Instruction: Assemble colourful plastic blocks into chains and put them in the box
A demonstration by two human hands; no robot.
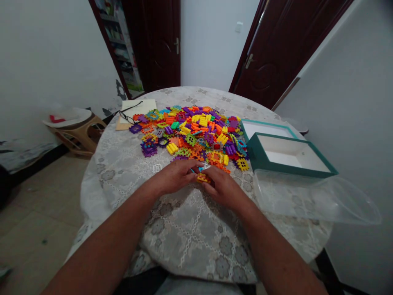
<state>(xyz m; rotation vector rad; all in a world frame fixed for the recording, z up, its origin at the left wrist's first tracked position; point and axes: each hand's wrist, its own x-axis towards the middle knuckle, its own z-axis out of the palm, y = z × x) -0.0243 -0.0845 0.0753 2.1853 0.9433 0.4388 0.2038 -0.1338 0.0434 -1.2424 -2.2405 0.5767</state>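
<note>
A small cluster of interlocking pieces (204,176), yellow-orange with a bit of blue, sat at the near edge of the pile, pinched between both hands. The left hand (175,176) curled its fingers onto it from one side; the right hand (222,187) gripped it from the other. Behind lay the heap of bright plastic blocks (193,135) on a round table (184,233) under a grey floral lace cloth. To the right stood a teal box (287,155) and a clear plastic lid (316,198); to the left, glasses (130,114) on a notebook (135,110). Beyond were white walls, two dark doors (276,49) and a low stool (78,131).
</note>
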